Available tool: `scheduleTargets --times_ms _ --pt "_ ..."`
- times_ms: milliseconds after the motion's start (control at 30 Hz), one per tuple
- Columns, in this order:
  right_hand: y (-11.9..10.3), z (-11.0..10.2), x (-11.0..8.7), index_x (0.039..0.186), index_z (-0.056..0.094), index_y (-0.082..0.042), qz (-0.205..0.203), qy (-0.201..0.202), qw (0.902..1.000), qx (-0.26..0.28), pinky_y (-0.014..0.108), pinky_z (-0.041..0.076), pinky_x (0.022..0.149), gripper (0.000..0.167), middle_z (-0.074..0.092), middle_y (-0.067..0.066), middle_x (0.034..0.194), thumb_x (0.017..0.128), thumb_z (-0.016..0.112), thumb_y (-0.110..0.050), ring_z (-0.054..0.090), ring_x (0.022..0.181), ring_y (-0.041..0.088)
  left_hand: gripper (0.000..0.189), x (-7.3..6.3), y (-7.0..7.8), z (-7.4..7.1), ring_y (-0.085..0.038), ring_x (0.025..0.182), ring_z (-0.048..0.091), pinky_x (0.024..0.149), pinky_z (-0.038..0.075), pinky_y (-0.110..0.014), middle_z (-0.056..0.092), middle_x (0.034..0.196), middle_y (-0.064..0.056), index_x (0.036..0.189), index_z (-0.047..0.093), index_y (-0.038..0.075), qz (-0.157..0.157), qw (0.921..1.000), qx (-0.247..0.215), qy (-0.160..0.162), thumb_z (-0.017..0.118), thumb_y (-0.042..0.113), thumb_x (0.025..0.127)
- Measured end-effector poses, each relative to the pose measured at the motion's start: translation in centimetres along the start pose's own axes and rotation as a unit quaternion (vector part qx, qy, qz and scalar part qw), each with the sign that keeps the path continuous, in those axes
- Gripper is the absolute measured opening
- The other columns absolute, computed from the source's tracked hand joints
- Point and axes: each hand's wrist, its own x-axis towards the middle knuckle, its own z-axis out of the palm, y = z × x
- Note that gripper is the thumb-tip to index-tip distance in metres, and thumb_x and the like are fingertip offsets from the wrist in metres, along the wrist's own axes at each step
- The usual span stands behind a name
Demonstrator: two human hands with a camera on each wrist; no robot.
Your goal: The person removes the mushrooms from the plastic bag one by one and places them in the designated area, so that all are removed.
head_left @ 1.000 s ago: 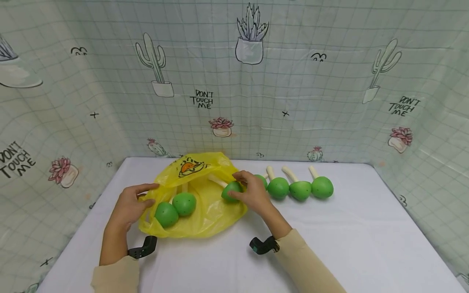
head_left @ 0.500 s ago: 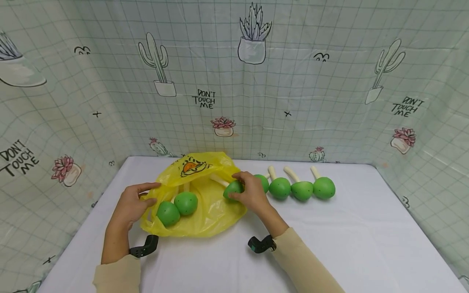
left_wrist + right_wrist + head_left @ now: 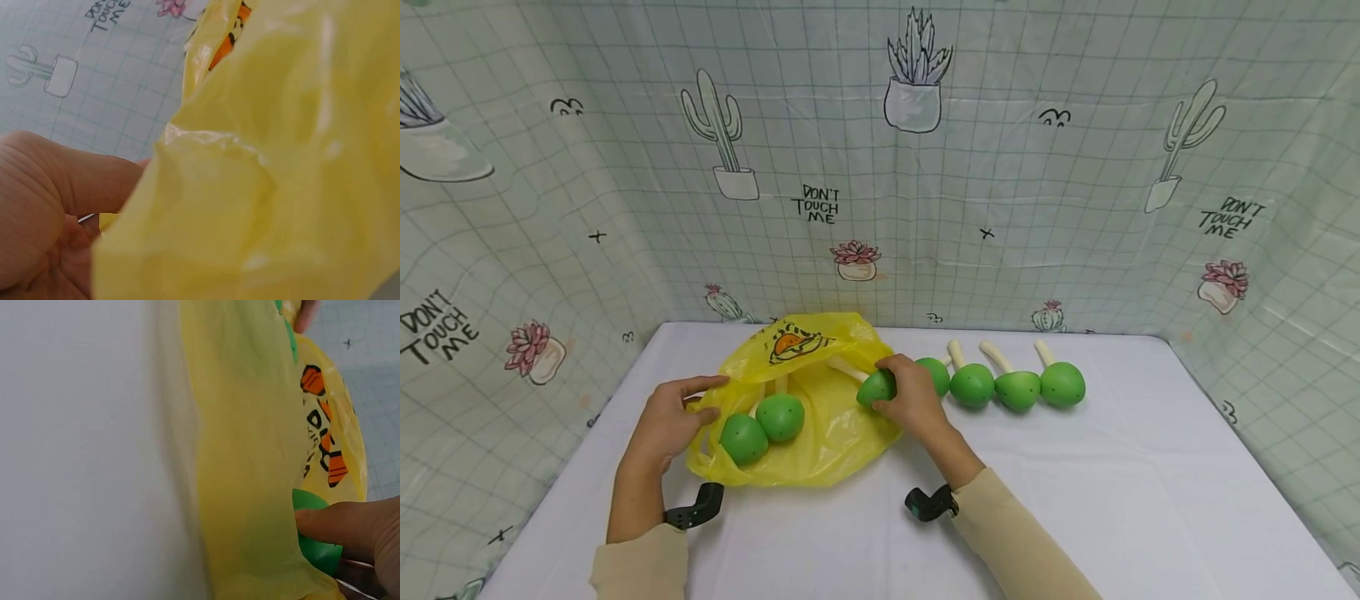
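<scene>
A yellow plastic bag (image 3: 842, 442) lies on its side, mouth toward me. My left hand (image 3: 662, 421) holds its left rim between thumb and fingers; in the left wrist view, the bag (image 3: 250, 206) covers the fingertips. Inside at the left lie two green-capped, mushroom-shaped pieces (image 3: 743, 439) with pale stems. At the right of the mouth, my right hand (image 3: 916, 398) grips a third such piece (image 3: 874, 388) by its green cap, its stem pointing into the bag. The right wrist view shows the thumb on that cap (image 3: 319, 553), partly behind the bag's edge.
Several more green-capped pieces (image 3: 1018, 390) stand in a row to the right of my right hand, stems pointing away. A white cloth (image 3: 1112, 500) covers the table. Behind it hangs a grid-patterned curtain (image 3: 1000, 183) printed with cacti.
My right hand has shifted slightly to the right against the green cap, with thumb and fingers still on it. My left hand and the bag have hardly moved.
</scene>
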Motion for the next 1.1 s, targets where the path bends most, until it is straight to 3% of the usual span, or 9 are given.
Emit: scheduleTargets --times_ms 567,1100 --pt "0.0 0.5 -0.6 0.132 0.067 0.002 -0.022 0.02 0.9995 -0.004 0.051 0.052 0.107 0.061 0.067 0.018 0.134 0.078 0.093 -0.008 0.062 0.125 0.039 0.049 -0.1 0.1 0.2 -0.051 0.139 0.042 0.112 0.044 -0.062 0.035 0.161 -0.032 0.149 0.056 -0.002 0.0 1.0 0.005 -0.004 0.061 -0.002 0.101" --pt "-1.4 -2.4 -2.3 0.13 0.069 0.001 -0.08 0.021 0.994 0.071 0.046 0.057 0.101 0.056 0.071 0.013 0.127 0.079 0.091 -0.009 0.067 0.118 0.031 0.048 -0.2 0.1 0.2 -0.053 0.138 0.04 0.112 0.044 -0.063 0.034 0.161 -0.033 0.149 0.055 -0.003 0.003 0.9998 0.02 0.0 0.059 -0.001 0.102"
